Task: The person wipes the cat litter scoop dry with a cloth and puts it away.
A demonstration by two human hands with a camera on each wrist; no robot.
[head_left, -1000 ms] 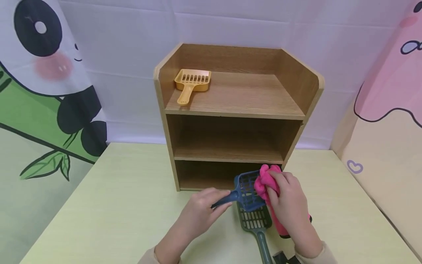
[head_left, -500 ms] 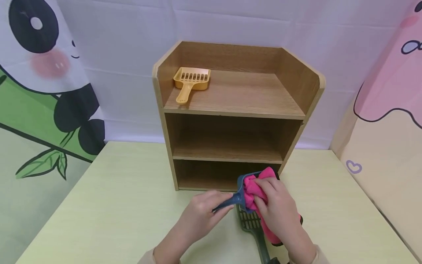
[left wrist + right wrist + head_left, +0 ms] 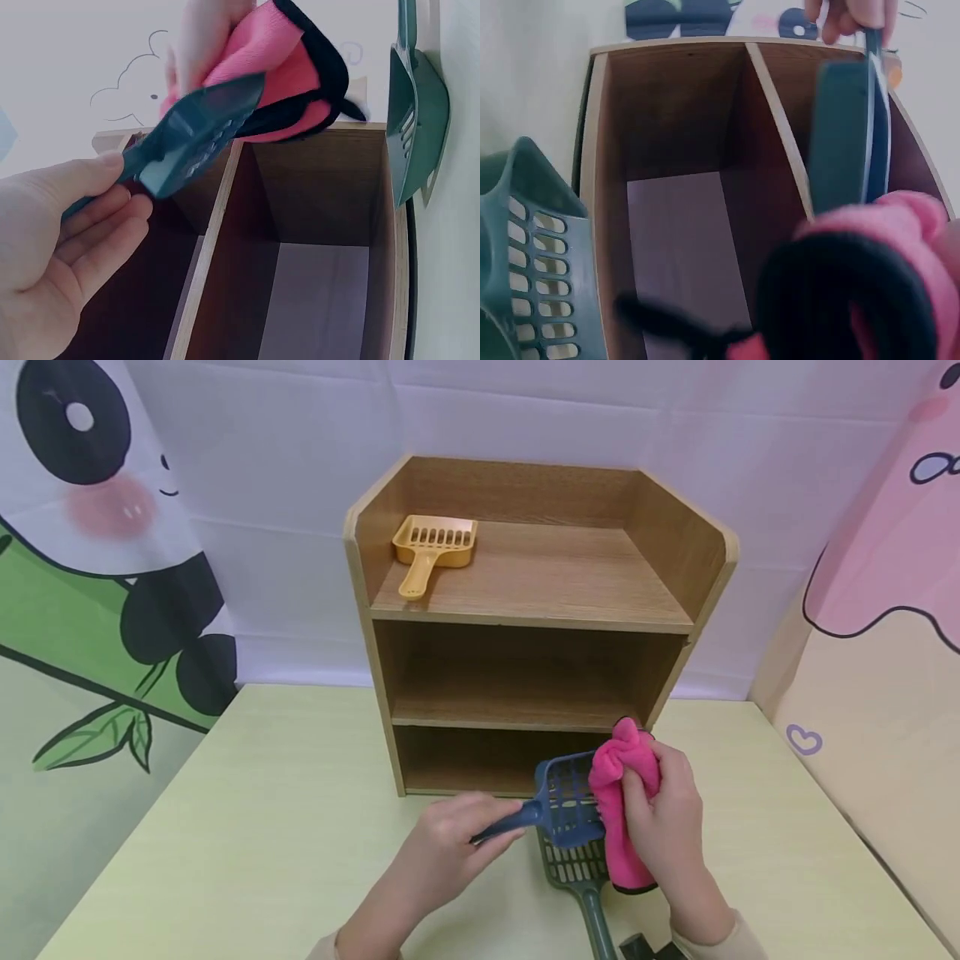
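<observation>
The left hand (image 3: 457, 839) pinches the blue scoop (image 3: 538, 810) by its handle; the right hand (image 3: 669, 814) grips a cloth (image 3: 617, 827) at the scoop's edge. Apparently wiping; another pass calls for keeping it steady. A green scoop (image 3: 583, 885) lies below, before the shelf (image 3: 532, 622).

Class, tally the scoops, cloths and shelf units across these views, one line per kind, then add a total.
Scoops: 3 (yellow scoop, blue scoop, green scoop)
Cloths: 1 (pink cloth)
Shelf units: 1 (wooden shelf unit)
Total: 5
</observation>
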